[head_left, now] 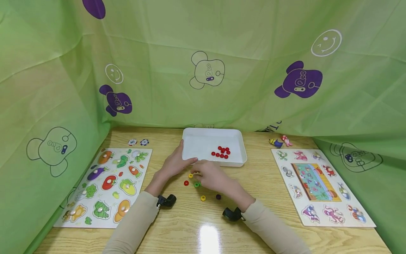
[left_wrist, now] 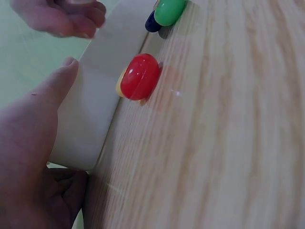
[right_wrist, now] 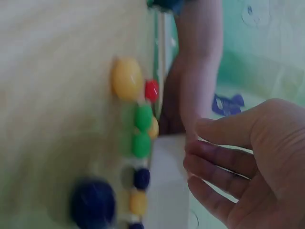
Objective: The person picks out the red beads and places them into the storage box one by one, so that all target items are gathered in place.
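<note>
A shallow white tray point(head_left: 196, 144) holds several red beads point(head_left: 222, 151) toward its right side. My left hand point(head_left: 173, 163) grips the tray's front left corner, its thumb along the front wall and its fingers round the left end. In front of the tray my right hand point(head_left: 211, 175) hovers over loose beads, fingers loosely bent, and the right wrist view shows nothing between them. Near it lie a red bead point(head_left: 186, 183), a yellow bead point(head_left: 190, 175) and a green bead point(head_left: 197, 184). Closer to me are another yellow bead point(head_left: 203, 198) and a dark purple bead point(head_left: 218, 197). My right hand partly hides further beads.
On the left lies a vegetable puzzle board point(head_left: 115, 194), with two poker chips point(head_left: 138, 142) behind it. A sea-animal puzzle board point(head_left: 290, 204) is on the right, two small toy figures point(head_left: 281, 141) beyond it. Green cloth point(head_left: 250, 113) hangs round the table.
</note>
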`<action>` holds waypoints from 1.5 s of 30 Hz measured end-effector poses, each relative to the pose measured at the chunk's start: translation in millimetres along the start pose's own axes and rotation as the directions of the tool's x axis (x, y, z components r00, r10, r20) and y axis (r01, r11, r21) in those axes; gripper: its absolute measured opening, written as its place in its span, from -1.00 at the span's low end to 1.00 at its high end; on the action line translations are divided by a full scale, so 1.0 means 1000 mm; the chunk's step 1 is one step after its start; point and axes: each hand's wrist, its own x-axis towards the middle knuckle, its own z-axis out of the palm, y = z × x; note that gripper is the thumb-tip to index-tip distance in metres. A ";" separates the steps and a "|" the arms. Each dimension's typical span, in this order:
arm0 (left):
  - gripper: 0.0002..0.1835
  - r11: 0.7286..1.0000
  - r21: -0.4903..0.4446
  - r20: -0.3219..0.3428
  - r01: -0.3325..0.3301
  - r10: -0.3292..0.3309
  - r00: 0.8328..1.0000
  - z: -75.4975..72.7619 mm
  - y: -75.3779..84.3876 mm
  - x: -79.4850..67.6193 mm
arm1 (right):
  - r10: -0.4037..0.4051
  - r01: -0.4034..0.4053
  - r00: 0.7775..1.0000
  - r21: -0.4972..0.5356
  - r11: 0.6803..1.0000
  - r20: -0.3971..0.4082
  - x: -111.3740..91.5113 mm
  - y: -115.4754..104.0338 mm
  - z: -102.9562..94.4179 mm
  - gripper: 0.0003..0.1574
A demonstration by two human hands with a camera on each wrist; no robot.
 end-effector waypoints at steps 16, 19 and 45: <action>0.30 1.000 -0.011 0.006 0.020 -0.020 1.000 -0.001 0.002 -0.001 | -0.180 0.188 0.979 -0.080 0.979 0.097 0.005 -0.019 0.025 -0.87; 0.30 1.000 -0.010 0.007 0.023 -0.023 1.000 -0.002 0.002 0.000 | -0.183 0.192 0.977 -0.077 0.978 0.109 0.005 -0.021 0.024 -0.87; 0.28 0.999 -0.007 0.005 0.035 -0.035 0.999 -0.001 0.002 -0.001 | 0.070 -0.087 0.992 0.167 0.982 0.105 -0.001 0.008 -0.034 -0.78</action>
